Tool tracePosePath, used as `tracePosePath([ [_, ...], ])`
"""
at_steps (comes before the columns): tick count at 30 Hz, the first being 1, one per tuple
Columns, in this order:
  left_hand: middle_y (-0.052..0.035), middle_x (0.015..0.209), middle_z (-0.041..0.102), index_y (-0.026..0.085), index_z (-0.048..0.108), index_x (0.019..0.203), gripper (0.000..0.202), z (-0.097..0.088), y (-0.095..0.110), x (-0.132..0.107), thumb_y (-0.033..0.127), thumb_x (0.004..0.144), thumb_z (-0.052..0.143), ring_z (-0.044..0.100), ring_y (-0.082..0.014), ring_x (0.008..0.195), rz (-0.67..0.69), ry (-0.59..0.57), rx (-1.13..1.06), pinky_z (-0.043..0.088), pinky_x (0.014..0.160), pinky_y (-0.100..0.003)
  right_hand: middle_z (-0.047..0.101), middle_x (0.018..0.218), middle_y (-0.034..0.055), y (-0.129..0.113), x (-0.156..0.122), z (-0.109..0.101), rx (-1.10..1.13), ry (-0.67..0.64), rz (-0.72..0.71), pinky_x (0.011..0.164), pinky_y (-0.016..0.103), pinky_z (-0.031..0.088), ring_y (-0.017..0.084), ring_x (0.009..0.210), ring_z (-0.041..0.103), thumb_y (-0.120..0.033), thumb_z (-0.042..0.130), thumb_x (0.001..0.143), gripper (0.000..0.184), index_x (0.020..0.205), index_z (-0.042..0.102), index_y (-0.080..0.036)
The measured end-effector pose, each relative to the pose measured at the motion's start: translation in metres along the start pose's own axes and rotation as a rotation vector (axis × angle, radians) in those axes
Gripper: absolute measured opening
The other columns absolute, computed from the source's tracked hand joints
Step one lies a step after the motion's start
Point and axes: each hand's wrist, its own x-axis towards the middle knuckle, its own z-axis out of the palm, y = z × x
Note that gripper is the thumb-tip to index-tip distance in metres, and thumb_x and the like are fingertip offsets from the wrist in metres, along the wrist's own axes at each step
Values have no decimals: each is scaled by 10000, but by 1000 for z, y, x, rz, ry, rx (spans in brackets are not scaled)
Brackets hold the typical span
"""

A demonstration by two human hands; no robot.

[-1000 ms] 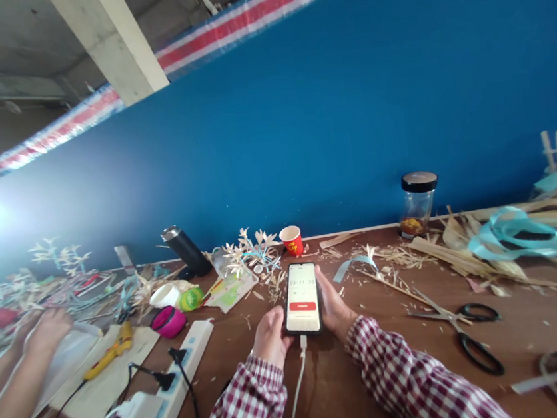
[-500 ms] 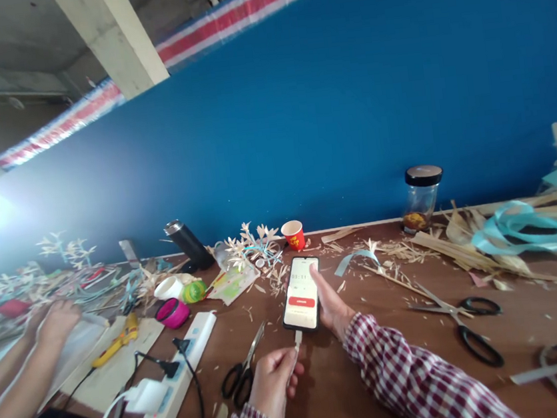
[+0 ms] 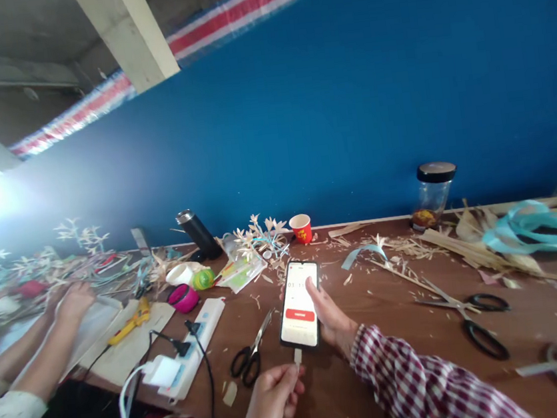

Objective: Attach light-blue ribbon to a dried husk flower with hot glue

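Observation:
My right hand [image 3: 332,317] grips a smartphone [image 3: 299,304] by its right edge, thumb over the lit screen, which shows a timer and a red button. Just below the phone, my left hand [image 3: 273,404] pinches the white plug of the charging cable [image 3: 298,356], level with the phone's bottom port; I cannot tell if the plug is seated. Both wrists wear red-and-white checked sleeves. A pair of black-handled scissors [image 3: 251,354] lies on the brown table [image 3: 377,372] just left of the phone.
A white power strip [image 3: 191,356] with plugged cords sits left. Another person's hands [image 3: 70,303] work at the far left by a yellow tool [image 3: 131,323]. A second pair of scissors [image 3: 464,315], straw strips, a glass jar [image 3: 432,195], red cup [image 3: 302,228] and black flask [image 3: 199,235] lie further back.
My left hand left the phone's side and dropped below it to pinch the cable plug. The phone tilted and came nearer. The scissors on the left came into view.

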Motion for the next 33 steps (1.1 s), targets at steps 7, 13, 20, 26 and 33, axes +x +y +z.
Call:
tracePosePath([
  [7, 16, 491, 499, 75, 688, 783, 658, -10, -2, -10, 570, 368, 813, 314, -5, 394, -66, -54, -66, 118, 359, -130, 712, 844, 82, 13, -8, 2, 20, 26, -10, 700, 397, 550, 223, 749, 691, -483, 558, 822, 381, 1054, 541, -181],
  [13, 23, 479, 489, 78, 670, 735, 624, -20, -9, -17, 585, 395, 801, 295, 5, 371, -33, -33, -97, 116, 350, -127, 713, 833, 78, 25, -13, 6, 59, 23, 33, 695, 407, 548, 232, 754, 693, -483, 575, 810, 415, 1095, 519, -187],
  [20, 59, 438, 442, 77, 666, 686, 631, -17, 1, -19, 582, 338, 814, 256, 33, 321, -84, 2, -146, 102, 310, -104, 711, 899, 98, 23, -15, 9, 116, -11, 14, 728, 404, 540, 240, 825, 683, -477, 573, 815, 396, 1071, 529, -178],
  [26, 77, 467, 432, 81, 661, 756, 586, -19, 7, -10, 392, 320, 899, 298, 28, 366, -272, -158, -375, 139, 305, -75, 711, 901, 109, 16, -12, 5, 118, -23, 20, 740, 404, 535, 237, 822, 684, -513, 507, 844, 441, 1100, 545, -156],
  [33, 65, 486, 511, 158, 556, 765, 589, -13, 4, 2, 428, 351, 876, 356, 11, 367, -190, -53, -309, 142, 332, -64, 710, 906, 122, 10, -8, 2, 108, -18, -20, 754, 385, 529, 231, 810, 681, -505, 537, 831, 452, 1072, 570, -123],
])
